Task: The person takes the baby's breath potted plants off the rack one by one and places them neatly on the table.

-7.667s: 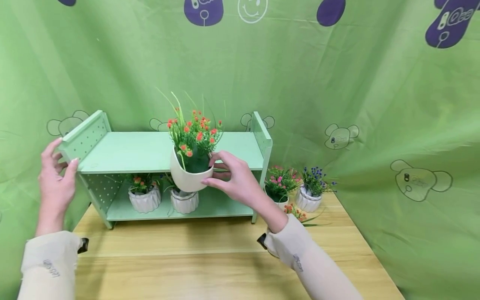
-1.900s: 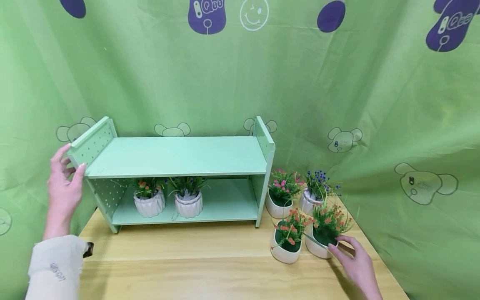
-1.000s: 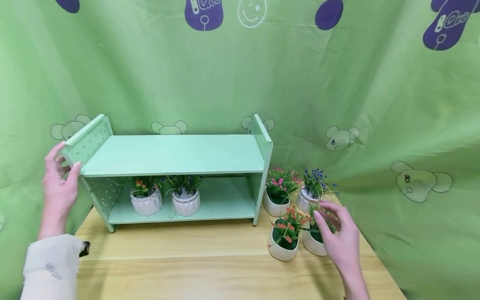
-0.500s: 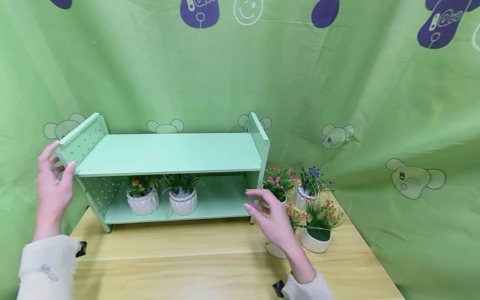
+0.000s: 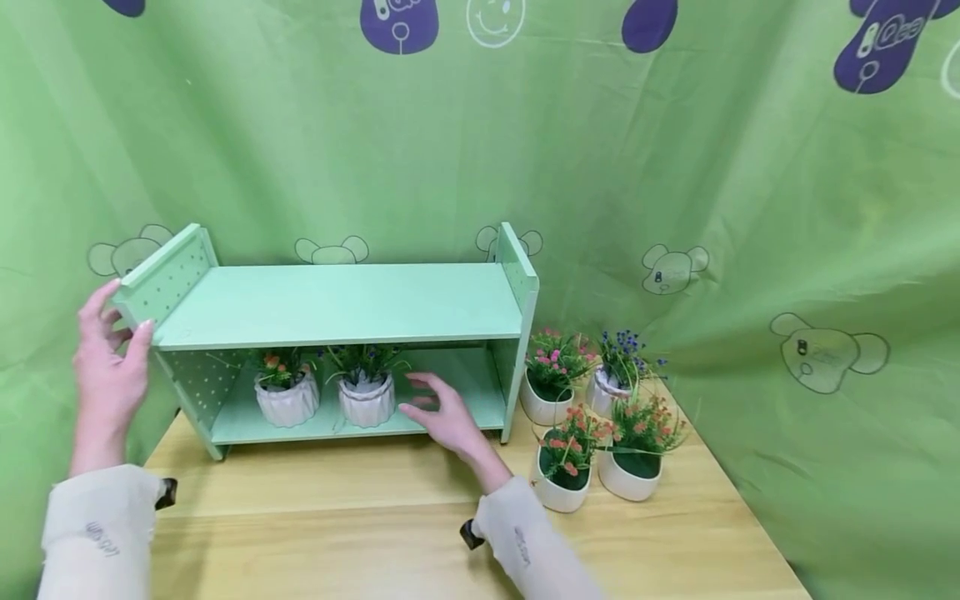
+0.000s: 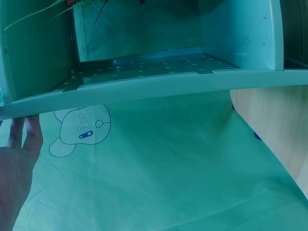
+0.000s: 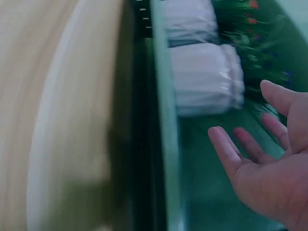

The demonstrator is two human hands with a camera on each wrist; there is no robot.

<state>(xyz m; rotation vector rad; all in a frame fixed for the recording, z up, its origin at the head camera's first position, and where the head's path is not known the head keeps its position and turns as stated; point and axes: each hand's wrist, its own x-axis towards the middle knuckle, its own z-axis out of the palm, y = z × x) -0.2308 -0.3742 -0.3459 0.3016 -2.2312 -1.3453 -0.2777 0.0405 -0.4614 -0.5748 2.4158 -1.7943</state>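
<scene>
The blue-flowered pot [image 5: 367, 404], white and ribbed, stands upright on the lower board [image 5: 476, 392] of a green shelf [image 5: 337, 304], around the middle of that board's length and close to its front edge. The right hand [image 5: 450, 421] is just beside it, on the side toward the board's right end, its grip apart, thumb and fingers spread and holding nothing; the right wrist view shows a gap between them and the pot. The left hand [image 5: 108, 375] has its grip clamped on the shelf's left end panel [image 5: 168, 279], thumb at the front edge. Another ribbed pot [image 5: 287, 402], with orange flowers, stands nearer the lower board's left end. Along the right edge of the tabletop [image 5: 330, 533], a pink-flowered pot [image 5: 547, 404] and a ribbed pot with blue blooms [image 5: 606, 392] stand toward the back right corner; two smooth orange-flowered pots, one left [image 5: 561, 494] and one right [image 5: 630, 483], stand nearer the front edge.
</scene>
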